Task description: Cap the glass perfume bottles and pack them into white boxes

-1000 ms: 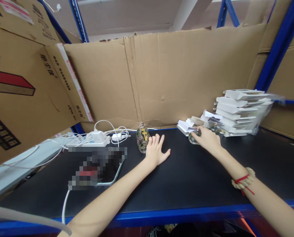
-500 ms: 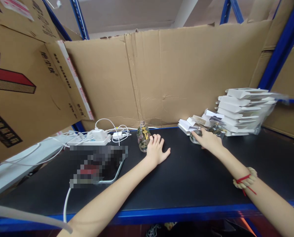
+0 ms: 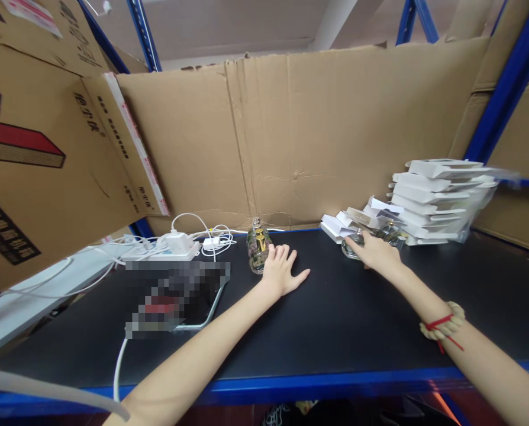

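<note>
On the black shelf top stands a row of clear glass bottles [image 3: 257,254] with gold-coloured necks, one behind another, looking like perfume bottles. My left hand [image 3: 283,272] is beside the nearest one, fingers spread and thumb stretched out to the right; its fingertips are at the bottle's right side. Farther right, my right hand [image 3: 378,251] has its fingers curled at a glass bottle [image 3: 352,245], partly covering it. Just behind that hand, another glass bottle [image 3: 392,232] is partly visible. A beaded bracelet with red cord is on my right wrist.
Stacked white boxes [image 3: 437,201] stand at the back right, with loose opened white boxes [image 3: 335,226] beside them. A pixelated device [image 3: 176,302], a power strip [image 3: 171,247] and tangled white cables lie left. Cardboard [image 3: 318,136] walls the back; a blue edge [image 3: 318,381] runs along the front.
My left thumb has stretched slightly farther right. Both hands otherwise stay almost in place, and the bottles have not visibly moved.
</note>
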